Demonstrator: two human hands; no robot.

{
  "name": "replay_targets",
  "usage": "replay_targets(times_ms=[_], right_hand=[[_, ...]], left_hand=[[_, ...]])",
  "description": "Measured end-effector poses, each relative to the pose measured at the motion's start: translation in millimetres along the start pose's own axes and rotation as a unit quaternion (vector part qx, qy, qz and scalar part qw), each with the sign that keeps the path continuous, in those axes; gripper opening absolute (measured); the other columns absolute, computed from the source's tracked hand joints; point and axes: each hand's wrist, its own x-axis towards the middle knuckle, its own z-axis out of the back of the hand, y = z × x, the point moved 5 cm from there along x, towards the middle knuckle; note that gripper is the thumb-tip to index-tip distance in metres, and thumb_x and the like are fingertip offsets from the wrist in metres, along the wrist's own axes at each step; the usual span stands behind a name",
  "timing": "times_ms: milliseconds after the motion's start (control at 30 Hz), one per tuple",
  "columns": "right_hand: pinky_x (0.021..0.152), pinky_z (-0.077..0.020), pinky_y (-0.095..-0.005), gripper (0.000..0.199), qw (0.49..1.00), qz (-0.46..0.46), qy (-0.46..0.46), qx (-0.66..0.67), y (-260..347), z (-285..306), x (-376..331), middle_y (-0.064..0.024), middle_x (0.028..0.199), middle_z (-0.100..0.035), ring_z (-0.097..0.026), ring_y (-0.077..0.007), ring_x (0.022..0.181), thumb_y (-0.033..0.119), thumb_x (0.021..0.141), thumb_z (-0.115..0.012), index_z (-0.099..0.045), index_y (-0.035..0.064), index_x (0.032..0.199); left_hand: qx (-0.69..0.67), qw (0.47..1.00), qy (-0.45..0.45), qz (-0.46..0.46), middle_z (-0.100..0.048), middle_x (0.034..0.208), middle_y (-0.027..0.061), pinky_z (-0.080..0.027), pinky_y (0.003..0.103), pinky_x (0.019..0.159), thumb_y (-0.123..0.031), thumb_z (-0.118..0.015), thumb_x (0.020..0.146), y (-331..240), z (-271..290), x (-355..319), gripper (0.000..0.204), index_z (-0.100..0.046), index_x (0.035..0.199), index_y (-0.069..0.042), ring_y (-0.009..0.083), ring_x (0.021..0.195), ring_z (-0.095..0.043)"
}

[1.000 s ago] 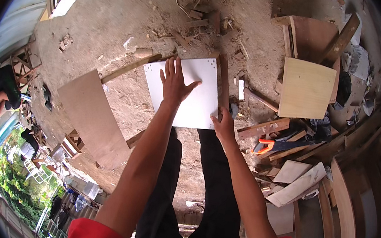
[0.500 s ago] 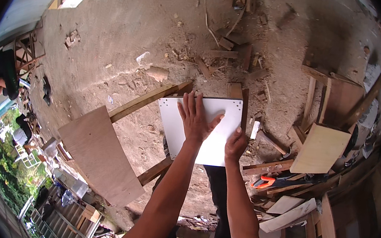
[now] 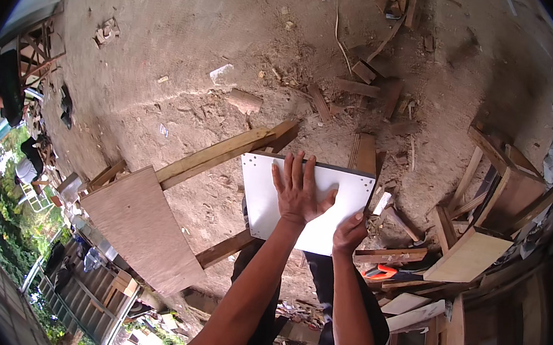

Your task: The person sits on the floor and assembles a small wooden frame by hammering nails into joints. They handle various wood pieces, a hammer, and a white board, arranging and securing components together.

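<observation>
A white rectangular board point(image 3: 261, 201), with small dark dots near its corners, lies in front of my legs. My left hand point(image 3: 301, 198) rests flat on its upper face, fingers spread toward the far edge. At the right edge, my right hand point(image 3: 350, 234) grips the board, thumb on top and the other fingers mostly hidden beneath. A brown wooden piece point(image 3: 363, 153) shows just beyond the far right corner. What supports the board from below is mostly hidden.
To the left, a plywood sheet point(image 3: 142, 229) lies beside a long timber point(image 3: 221, 153). On the right are a hammer point(image 3: 403, 224), an orange-handled saw point(image 3: 380, 272) and a wooden frame point(image 3: 513, 197). Wood scraps litter the dirt floor. A person point(image 3: 2, 93) is at far left.
The whole view has shifted, so the floor things appear farther right and more of my legs shows. Both hands keep their places on the white board.
</observation>
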Motion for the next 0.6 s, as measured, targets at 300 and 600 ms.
replay_targets(times_ms=[300,600], right_hand=[[0.077,-0.0458,-0.0426,0.055,1.0,0.024,-0.019,-0.005,-4,-3,2,-0.0223,0.09,-0.059,-0.058,-0.0352,0.083,0.044,0.102,-0.036,-0.057,-0.0054,0.11],[0.079,-0.0479,-0.04,0.049,0.999,0.034,-0.012,-0.008,36,2,5,-0.0226,0.1,-0.062,-0.064,-0.0383,0.09,0.039,0.103,-0.036,-0.057,-0.0019,0.118]], left_hand=[[-0.01,0.999,-0.013,-0.033,-0.032,0.144,0.0207,-0.002,0.062,0.114,-0.061,-0.056,0.081,-2,6,1,0.086,-0.035,0.139,0.0,0.0393,0.143,-0.017],[-0.036,0.999,-0.009,-0.015,-0.028,0.151,0.0195,-0.002,0.06,0.116,-0.06,-0.062,0.078,2,15,1,0.092,-0.032,0.145,-0.005,0.0381,0.146,-0.015]])
